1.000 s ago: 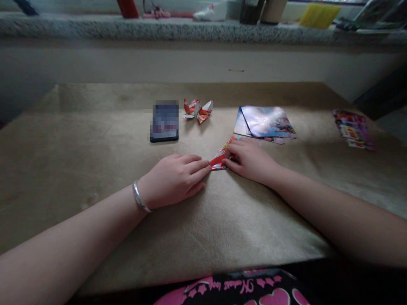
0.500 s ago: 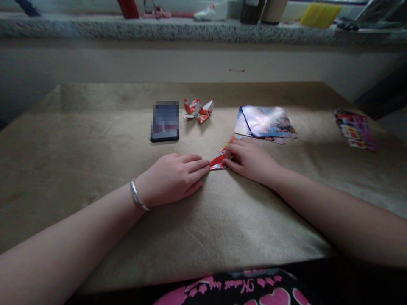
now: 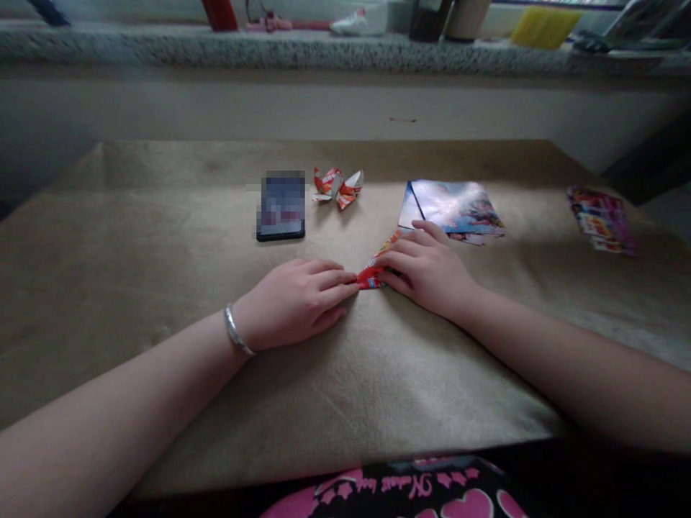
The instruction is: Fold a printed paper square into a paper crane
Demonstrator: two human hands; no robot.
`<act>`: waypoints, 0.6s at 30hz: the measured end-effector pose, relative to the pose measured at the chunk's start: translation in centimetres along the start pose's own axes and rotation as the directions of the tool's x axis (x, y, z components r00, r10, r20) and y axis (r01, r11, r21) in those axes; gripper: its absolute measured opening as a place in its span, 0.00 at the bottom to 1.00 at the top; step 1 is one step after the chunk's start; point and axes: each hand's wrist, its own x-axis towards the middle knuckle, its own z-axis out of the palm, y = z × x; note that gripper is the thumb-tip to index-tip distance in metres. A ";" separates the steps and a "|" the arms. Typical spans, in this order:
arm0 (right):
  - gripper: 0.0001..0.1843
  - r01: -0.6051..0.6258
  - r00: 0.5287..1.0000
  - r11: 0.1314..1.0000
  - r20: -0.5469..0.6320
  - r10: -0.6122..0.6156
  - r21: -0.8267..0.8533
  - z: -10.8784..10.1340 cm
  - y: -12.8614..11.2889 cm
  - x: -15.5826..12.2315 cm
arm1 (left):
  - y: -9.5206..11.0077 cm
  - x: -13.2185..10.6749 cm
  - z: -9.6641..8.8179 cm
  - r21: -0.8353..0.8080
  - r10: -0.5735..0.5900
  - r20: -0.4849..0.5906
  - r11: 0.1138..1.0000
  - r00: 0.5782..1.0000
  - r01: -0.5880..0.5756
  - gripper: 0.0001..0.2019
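Observation:
A small red printed paper [image 3: 371, 276], folded into a narrow pointed shape, lies on the tan tabletop [image 3: 162, 237] between my hands. My left hand [image 3: 294, 302], with a silver bangle at the wrist, lies knuckles up, its fingertips pressed on the paper's left tip. My right hand [image 3: 429, 270] covers the right part of the paper, fingers curled down onto it. Most of the paper is hidden under the right hand.
A dark phone [image 3: 281, 207] lies beyond my left hand. Beside it sits a finished folded red paper figure [image 3: 339, 185]. A stack of blue printed sheets [image 3: 453, 207] lies past my right hand, and colourful sheets [image 3: 600, 217] at the far right. A cluttered stone ledge [image 3: 302, 49] runs behind.
My right hand has slid a little left and forward over the paper, so less of the red paper shows. My left hand has stayed in place.

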 end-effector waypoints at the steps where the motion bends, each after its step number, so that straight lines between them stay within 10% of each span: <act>1: 0.13 0.046 0.999 0.998 -0.011 -0.047 -0.035 -0.2 -0.1 -0.1 | 0.0 0.0 0.0 -0.002 -0.003 0.000 1.000 1.000 0.003 0.18; 5: 0.16 0.137 0.990 0.987 0.051 -0.133 -0.085 -0.5 -0.9 -0.2 | 0.0 -0.1 0.1 -0.007 -0.008 0.000 1.000 1.000 0.008 0.18; 18: 0.06 -0.139 0.990 0.940 0.083 0.118 0.313 1.2 0.1 0.6 | -0.4 -0.3 0.4 -0.030 0.012 -0.006 0.999 1.000 -0.012 0.17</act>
